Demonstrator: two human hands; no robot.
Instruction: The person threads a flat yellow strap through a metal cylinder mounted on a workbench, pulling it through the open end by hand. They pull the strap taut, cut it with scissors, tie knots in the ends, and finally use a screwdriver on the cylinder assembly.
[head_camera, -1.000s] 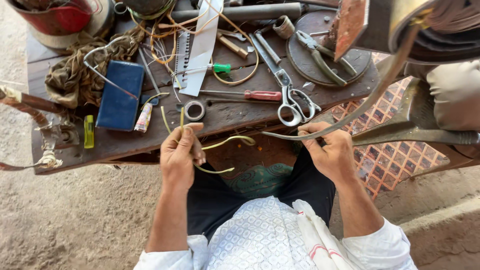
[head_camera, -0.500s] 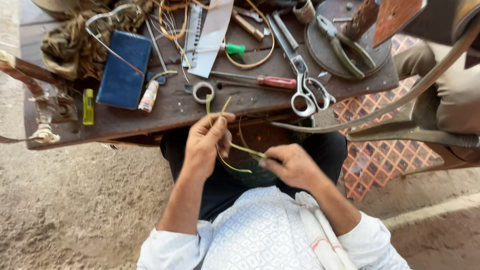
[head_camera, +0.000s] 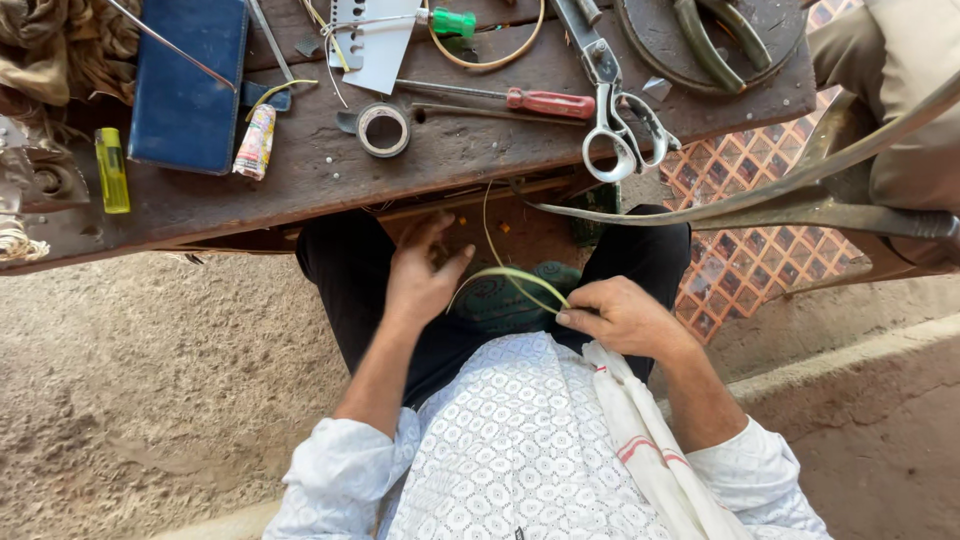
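Two bare hands at centre frame, over the lap of a seated person in dark trousers and a white patterned shirt. Right hand, centre-right: thumb and forefinger pinched together on the near end of a thin yellow-green strip. Strip arcs leftward from that pinch toward the left hand, and one strand rises toward the edge of the wooden workbench above. Left hand, just left of centre: fingers loosely spread, thumb out; thumb tip lies at the strip's left end, but whether it actually grips the strip cannot be told.

Workbench fills the upper frame. On it, upper centre-right: large steel scissors, handles hanging at the bench edge. Just left of them, a red-handled screwdriver lying flat. Upper centre: small roll of tape. Top centre: green-handled screwdriver beside a white toothed card. Upper left: dark blue wallet-like case, a small printed tube just right of it, and a yellow lighter to its left. Ground at lower left is bare sandy earth. White cloth with red stripes lies over the right forearm.
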